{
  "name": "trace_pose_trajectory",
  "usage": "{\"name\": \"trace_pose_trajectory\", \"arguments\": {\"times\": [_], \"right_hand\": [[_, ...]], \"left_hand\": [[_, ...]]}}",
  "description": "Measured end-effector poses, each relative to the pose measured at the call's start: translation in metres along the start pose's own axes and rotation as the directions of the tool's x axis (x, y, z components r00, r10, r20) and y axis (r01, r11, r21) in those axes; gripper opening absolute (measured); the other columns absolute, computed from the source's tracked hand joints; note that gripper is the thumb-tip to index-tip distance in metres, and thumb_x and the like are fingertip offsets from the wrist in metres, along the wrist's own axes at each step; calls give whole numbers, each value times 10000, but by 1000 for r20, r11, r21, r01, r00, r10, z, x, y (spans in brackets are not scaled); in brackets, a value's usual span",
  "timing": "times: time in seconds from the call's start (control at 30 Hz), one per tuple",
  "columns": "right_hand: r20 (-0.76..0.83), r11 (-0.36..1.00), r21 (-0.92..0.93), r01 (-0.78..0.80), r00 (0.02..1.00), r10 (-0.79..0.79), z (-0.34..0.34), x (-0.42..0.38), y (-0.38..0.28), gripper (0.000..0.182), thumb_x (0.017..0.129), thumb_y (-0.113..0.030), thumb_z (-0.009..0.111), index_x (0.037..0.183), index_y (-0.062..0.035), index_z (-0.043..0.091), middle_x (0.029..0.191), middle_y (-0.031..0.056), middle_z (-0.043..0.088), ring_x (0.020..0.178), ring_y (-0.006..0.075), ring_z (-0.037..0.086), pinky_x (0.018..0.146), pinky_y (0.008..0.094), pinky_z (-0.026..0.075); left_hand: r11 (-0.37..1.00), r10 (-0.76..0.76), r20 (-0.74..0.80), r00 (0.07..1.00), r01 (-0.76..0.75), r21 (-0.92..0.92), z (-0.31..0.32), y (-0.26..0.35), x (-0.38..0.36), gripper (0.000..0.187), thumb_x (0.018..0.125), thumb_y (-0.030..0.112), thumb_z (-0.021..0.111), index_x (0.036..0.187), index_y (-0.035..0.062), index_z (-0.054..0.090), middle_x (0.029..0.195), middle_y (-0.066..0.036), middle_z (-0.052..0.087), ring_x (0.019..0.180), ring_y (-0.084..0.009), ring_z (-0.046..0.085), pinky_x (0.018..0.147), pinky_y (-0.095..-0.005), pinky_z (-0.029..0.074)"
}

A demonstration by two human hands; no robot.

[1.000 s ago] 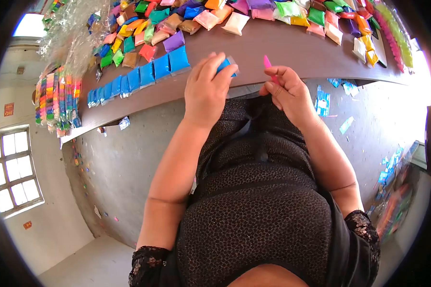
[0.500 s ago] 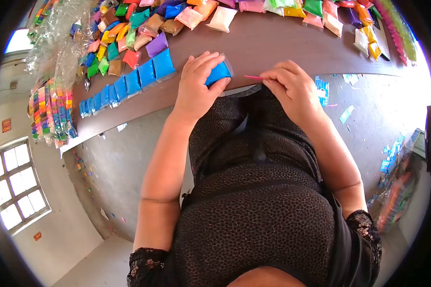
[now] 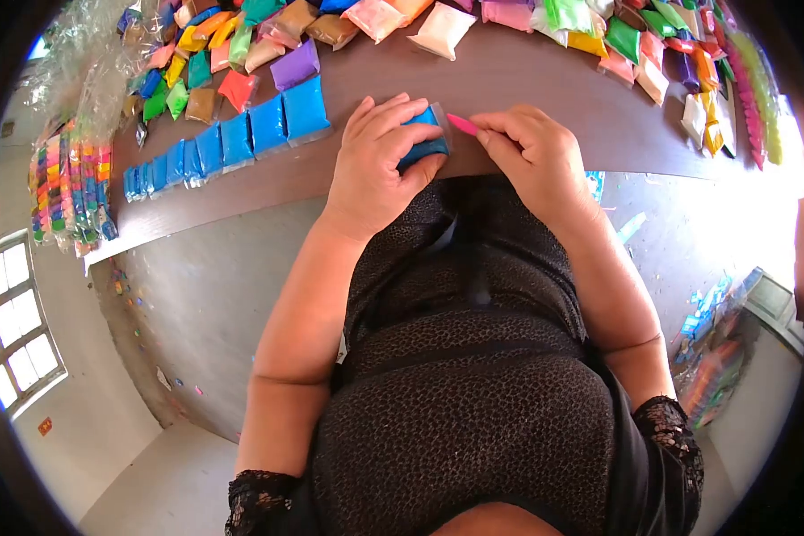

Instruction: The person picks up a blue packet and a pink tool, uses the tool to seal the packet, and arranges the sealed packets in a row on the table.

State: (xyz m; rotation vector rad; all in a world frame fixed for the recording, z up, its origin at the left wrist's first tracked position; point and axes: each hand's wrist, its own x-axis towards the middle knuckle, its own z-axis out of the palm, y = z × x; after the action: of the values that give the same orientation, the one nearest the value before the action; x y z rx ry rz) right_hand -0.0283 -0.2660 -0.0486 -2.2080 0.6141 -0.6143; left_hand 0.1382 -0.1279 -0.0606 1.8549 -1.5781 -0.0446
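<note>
My left hand (image 3: 375, 165) is wrapped over a blue clay packet (image 3: 426, 141) near the table's front edge. Fingers lie across its top and the thumb is on the near side, so much of the packet is hidden. A clear plastic edge sticks out on its right. In my right hand (image 3: 536, 161), thumb and fingertips pinch a small pink pointed tool (image 3: 461, 124). Its tip points left at the packet's clear edge, very close to it; contact is hard to tell. Left of my hands, a row of blue packets (image 3: 235, 140) runs joined along the table, smaller toward the left.
Loose packets in many colours, including a purple one (image 3: 295, 65) and a cream one (image 3: 444, 31), lie along the back of the brown table (image 3: 375, 71). Bundled strips of coloured packets (image 3: 71, 188) hang at the left edge. Blue scraps (image 3: 707, 308) lie on the floor.
My right hand has brought the pink tool closer to the packet and turned it, so its broad side shows. The view has shifted slightly; my left hand keeps its hold.
</note>
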Motion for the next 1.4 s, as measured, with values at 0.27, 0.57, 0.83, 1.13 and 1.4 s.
{"name": "trace_pose_trajectory", "arguments": {"times": [0.27, 0.57, 0.83, 1.13, 1.4], "right_hand": [[22, 1000, -17, -6, 1000, 6, -1, 0, -2, 160, 856, -146, 647, 981, -67, 708, 866, 111, 662, 820, 301, 649, 712, 371, 515], [24, 1000, 11, -9, 1000, 9, -1, 0, -2, 158, 853, -138, 652, 980, -62, 707, 850, 114, 659, 819, 304, 647, 711, 369, 515], [-7, 999, -35, -9, 1000, 9, 2, -2, -5, 137, 856, -141, 649, 970, -98, 711, 860, 95, 646, 818, 295, 645, 705, 377, 517], [124, 843, -456, 285, 959, -256, -25, -6, -10, 123, 797, -119, 630, 879, -174, 703, 856, 33, 586, 833, 255, 629, 697, 390, 521], [114, 840, -404, 363, 931, -348, -27, -14, -3, 141, 811, -112, 636, 931, -151, 699, 871, 56, 604, 831, 275, 627, 703, 396, 516]], "left_hand": [[1000, 12, -17, 1000, -12, 11, 1, -1, -1, 327, 691, 154, 819, 989, 146, 685, 1203, -42, 642, 1187, -256, 573, 1084, -483, 362], [1000, 11, -6, 1000, -11, 20, -2, 1, 0, 337, 684, 114, 812, 995, 134, 685, 1222, -33, 647, 1200, -253, 580, 1077, -487, 375], [1000, -8, -14, 1000, 8, -8, -3, 3, 1, 434, 686, 116, 816, 1091, 127, 659, 1225, -39, 648, 1206, -264, 575, 1080, -485, 373], [1000, 3, 39, 999, -2, -25, -3, -4, -2, 694, 675, 180, 848, 1296, 107, 547, 1302, -101, 588, 1279, -285, 505, 1117, -483, 327], [989, -126, -50, 991, 121, -90, -28, 12, -15, 1240, 557, 186, 916, 1531, 79, 156, 1558, -263, 174, 1453, -410, 180, 1167, -510, 211]]}}
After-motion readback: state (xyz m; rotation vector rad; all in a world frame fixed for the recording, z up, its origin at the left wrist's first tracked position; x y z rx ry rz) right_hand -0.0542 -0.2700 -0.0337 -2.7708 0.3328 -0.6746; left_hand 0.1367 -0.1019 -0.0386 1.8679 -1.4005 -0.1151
